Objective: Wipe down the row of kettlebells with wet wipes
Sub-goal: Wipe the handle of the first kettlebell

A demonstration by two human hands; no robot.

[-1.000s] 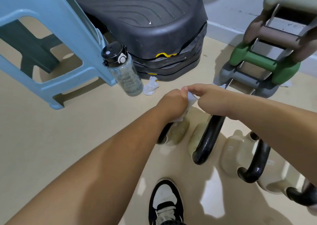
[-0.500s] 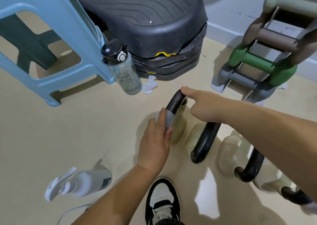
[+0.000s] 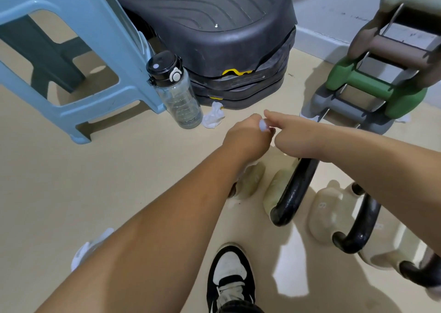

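Left hand (image 3: 245, 137): closed over the top of the first kettlebell's handle, with a wet wipe (image 3: 262, 124) pinched under the fingers; only a small pale fold of it is seen between the two hands. The wipe is judged to be wrapped round the handle so that the whole bar is rubbed in one pass.

Right hand (image 3: 293, 138): curled loosely with the forefinger stretched out toward the wipe, touching or nearly touching it; whether the handle beneath is gripped cannot be told. It is judged to be placed there to steady the bell against the rubbing.

First kettlebell (image 3: 253, 179): stood on the floor at the left end of the row, its pale body partly hidden by the left forearm and its handle covered by the hands.

Rest of the row: a second kettlebell (image 3: 296, 191) just beside the first, a third kettlebell (image 3: 358, 219) and further ones running off to the right, all upright with black handles on top, so each can be reached in turn.

Used wipe (image 3: 213, 116): a crumpled white piece left on the floor beside the water bottle (image 3: 175, 91), apparently discarded.

Spray bottle (image 3: 93, 246): lying on the floor, half hidden under the left arm.

Progress: judged early, since the work is at the end bell.
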